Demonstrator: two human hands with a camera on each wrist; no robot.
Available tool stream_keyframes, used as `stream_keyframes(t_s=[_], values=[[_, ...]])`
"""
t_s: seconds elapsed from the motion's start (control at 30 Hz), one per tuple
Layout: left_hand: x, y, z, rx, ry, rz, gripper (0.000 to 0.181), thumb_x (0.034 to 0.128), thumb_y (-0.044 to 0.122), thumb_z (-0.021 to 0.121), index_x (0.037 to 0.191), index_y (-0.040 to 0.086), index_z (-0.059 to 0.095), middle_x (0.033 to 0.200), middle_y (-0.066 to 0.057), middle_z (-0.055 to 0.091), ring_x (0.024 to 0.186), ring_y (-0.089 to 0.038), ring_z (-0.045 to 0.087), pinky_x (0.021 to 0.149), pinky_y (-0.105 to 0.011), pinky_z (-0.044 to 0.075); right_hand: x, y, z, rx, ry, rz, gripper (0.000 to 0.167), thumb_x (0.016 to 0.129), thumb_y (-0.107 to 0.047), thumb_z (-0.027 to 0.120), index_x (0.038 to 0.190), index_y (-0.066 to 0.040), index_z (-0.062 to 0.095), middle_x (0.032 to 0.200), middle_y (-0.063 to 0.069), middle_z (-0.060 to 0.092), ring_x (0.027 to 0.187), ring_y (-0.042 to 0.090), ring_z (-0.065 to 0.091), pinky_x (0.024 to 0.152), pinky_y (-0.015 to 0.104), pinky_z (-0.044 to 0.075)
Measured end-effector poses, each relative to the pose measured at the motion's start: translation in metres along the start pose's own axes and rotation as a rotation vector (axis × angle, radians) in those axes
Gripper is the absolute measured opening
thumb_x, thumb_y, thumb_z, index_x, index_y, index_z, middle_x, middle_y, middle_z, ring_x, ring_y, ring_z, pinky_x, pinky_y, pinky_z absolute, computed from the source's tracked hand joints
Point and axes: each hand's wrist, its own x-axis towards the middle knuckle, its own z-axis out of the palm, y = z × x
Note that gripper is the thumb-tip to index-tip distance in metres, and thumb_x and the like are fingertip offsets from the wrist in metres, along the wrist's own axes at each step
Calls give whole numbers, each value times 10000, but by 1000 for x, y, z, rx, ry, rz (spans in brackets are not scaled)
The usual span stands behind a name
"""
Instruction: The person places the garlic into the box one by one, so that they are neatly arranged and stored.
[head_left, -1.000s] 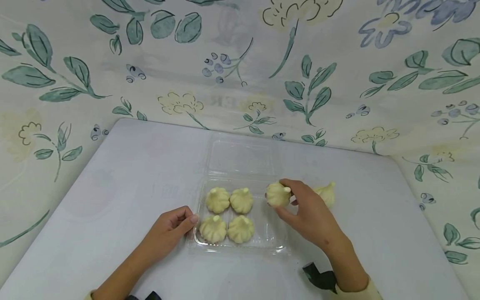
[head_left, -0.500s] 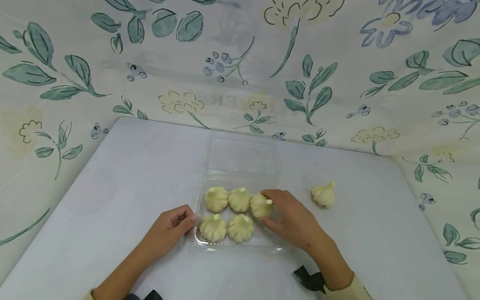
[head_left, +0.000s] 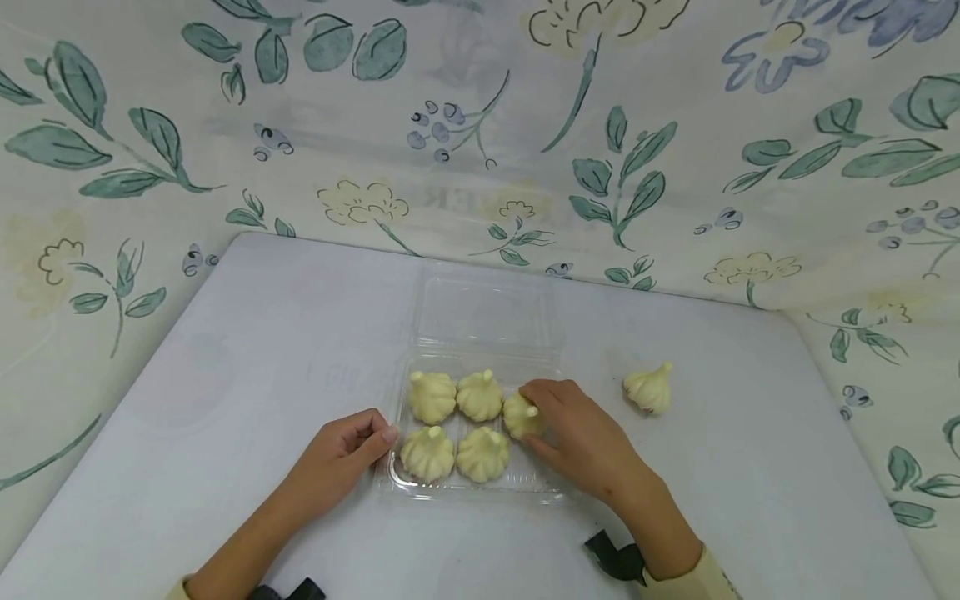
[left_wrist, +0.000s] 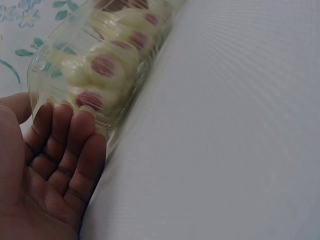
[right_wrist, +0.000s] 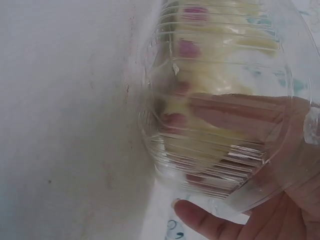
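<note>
Four garlic bulbs (head_left: 482, 455) in clear box (head_left: 517, 482); left hand (head_left: 339, 458) pinches box, right hand (head_left: 585, 437) grips fifth bulb (head_left: 518, 417): best released gently, upright.

Pale yellow sleeves (head_left: 693, 577), black wrist pieces (head_left: 619, 560)

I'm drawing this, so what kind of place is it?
Perhaps a work corner: a white table, a flowery backdrop behind it, and an open plastic box of what looks like garlic.
</note>
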Motion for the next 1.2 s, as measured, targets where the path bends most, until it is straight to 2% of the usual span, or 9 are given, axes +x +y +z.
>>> stream_keyframes(t_s=[0.27, 1.2], values=[[-1, -1, 1, -8, -2, 3, 238, 1079, 197, 608, 852, 125, 609, 754, -45, 589, 675, -157, 558, 635, -276, 471, -1, -1, -1, -15, 54, 2, 543, 866, -143, 882, 1336, -42, 630, 1363, 103, 632, 1273, 291, 588, 1019, 428, 516], [-1, -2, 0, -5, 2, 1, 250, 1079, 205, 610, 844, 119, 604, 753, -29, 598, 683, -164, 571, 639, -277, 479, 2, -5, -1, -20, 128, 57, 435, 901, -122, 847, 1292, -33, 675, 1323, 98, 664, 1218, 270, 630, 965, 412, 546]])
